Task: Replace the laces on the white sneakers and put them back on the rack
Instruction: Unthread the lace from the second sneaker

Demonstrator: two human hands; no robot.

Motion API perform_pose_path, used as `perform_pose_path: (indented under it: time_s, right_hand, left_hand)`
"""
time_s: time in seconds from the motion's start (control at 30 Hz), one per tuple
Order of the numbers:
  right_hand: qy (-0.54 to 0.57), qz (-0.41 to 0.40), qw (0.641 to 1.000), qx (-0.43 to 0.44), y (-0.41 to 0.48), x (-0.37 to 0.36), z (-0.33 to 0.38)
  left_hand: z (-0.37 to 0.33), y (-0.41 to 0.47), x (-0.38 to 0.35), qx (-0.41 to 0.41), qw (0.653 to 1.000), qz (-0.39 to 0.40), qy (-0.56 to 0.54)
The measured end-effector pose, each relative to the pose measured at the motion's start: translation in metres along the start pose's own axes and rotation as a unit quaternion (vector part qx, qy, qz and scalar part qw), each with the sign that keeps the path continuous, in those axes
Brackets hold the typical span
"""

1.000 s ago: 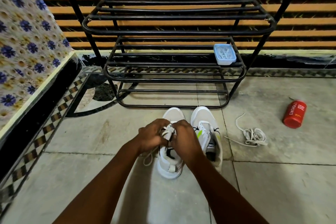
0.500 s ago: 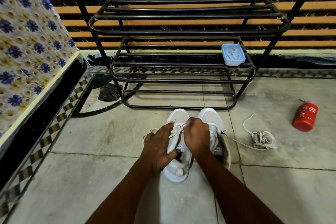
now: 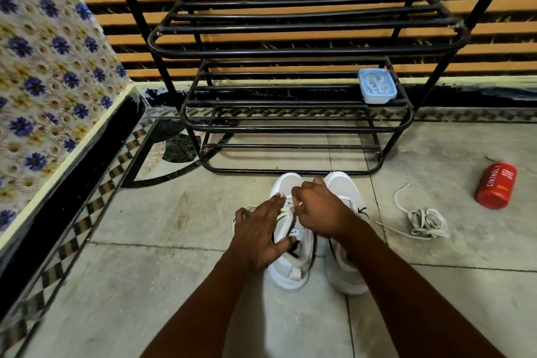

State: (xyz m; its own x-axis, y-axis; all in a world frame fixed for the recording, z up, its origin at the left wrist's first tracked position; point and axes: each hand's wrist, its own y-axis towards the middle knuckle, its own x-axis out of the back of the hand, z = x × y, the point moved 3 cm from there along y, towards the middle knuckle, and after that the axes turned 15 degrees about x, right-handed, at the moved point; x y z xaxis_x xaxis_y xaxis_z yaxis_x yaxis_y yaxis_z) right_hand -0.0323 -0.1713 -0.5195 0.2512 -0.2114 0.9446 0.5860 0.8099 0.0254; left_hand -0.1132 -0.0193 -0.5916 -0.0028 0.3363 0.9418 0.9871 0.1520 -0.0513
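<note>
Since a second ago my left hand [image 3: 258, 231] has come off the lace and flattened: its grip is apart, fingers straight along the left sneaker [image 3: 290, 273], thumb at the collar. My right hand [image 3: 322, 209] has its grip clamped on the white lace [image 3: 299, 204] above that sneaker's tongue. Both sneakers stand toes-forward on the floor [image 3: 145, 285] just before the black rack [image 3: 290, 52], the right sneaker [image 3: 345, 276] beside its mate, with a loose lace [image 3: 424, 221] and a red bottle [image 3: 497, 186] further right.

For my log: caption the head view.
Left hand steadies white sneaker, right hand pinches its lace, before black metal rack.
</note>
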Motion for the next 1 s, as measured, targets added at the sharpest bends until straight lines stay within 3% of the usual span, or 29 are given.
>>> perform_pose_path:
  time_s: [0.07, 0.1, 0.17, 0.2, 0.23, 0.27, 0.3, 0.4, 0.43, 0.5, 0.53, 0.57, 0.67, 0.7, 0.73, 0.83, 1.0]
  right_hand:
    - [0.080, 0.002, 0.995, -0.053, 0.000, 0.002, 0.001]
    - [0.222, -0.032, 0.967, -0.122, -0.001, 0.003, 0.001]
    - [0.497, -0.114, 0.827, -0.237, -0.002, 0.002, -0.002]
    - [0.576, -0.121, 0.759, -0.279, -0.002, 0.002, -0.004]
    - [0.605, -0.113, 0.727, -0.305, -0.003, 0.002, -0.007]
    - [0.598, -0.104, 0.730, -0.315, -0.004, 0.004, -0.011]
    - [0.566, -0.089, 0.762, -0.303, -0.006, 0.007, -0.013]
    - [0.341, -0.021, 0.920, -0.193, -0.002, 0.011, -0.012]
    - [0.258, -0.004, 0.954, -0.153, 0.001, 0.011, -0.011]
    - [0.214, -0.023, 0.971, -0.102, 0.004, 0.015, -0.005]
    - [0.258, -0.057, 0.959, -0.098, 0.004, 0.017, -0.002]
    - [0.352, -0.106, 0.922, -0.120, 0.001, 0.019, -0.002]
    - [0.673, -0.184, 0.673, -0.245, -0.012, 0.025, -0.003]
    - [0.690, -0.168, 0.654, -0.259, -0.014, 0.025, -0.007]
    - [0.669, -0.137, 0.682, -0.262, -0.016, 0.025, -0.012]
    - [0.521, -0.064, 0.816, -0.240, -0.017, 0.022, -0.020]
    - [0.342, 0.041, 0.926, -0.156, -0.009, 0.009, -0.003]
  left_hand:
    - [0.000, 0.000, -0.001, 0.006, 1.000, -0.003, 0.004]
    - [0.000, 0.001, 0.000, 0.009, 1.000, -0.003, 0.001]
    - [0.001, 0.002, 0.000, 0.010, 1.000, -0.001, 0.000]
    - [0.001, 0.002, 0.001, 0.010, 1.000, -0.003, 0.001]
    - [0.001, 0.002, 0.001, 0.012, 1.000, -0.007, 0.001]
    - [0.000, 0.002, 0.001, 0.013, 1.000, -0.010, 0.003]
    - [-0.001, 0.002, 0.000, 0.013, 1.000, -0.012, 0.005]
    - [-0.002, 0.002, -0.003, 0.013, 1.000, -0.014, 0.007]
    - [-0.002, 0.003, -0.004, 0.012, 1.000, -0.014, 0.007]
    - [0.000, 0.003, -0.005, 0.016, 1.000, -0.010, 0.004]
    - [0.000, 0.003, -0.005, 0.019, 1.000, -0.008, 0.000]
    - [0.000, 0.002, -0.005, 0.021, 1.000, -0.007, -0.005]
    - [0.000, 0.001, -0.005, 0.022, 0.999, -0.019, -0.016]
    - [0.000, 0.001, -0.005, 0.022, 0.999, -0.022, -0.017]
    - [-0.001, 0.002, -0.006, 0.022, 0.999, -0.022, -0.020]
    - [-0.001, 0.002, -0.005, 0.019, 0.999, -0.027, -0.015]
    - [-0.002, 0.001, -0.003, 0.016, 0.999, -0.034, -0.014]
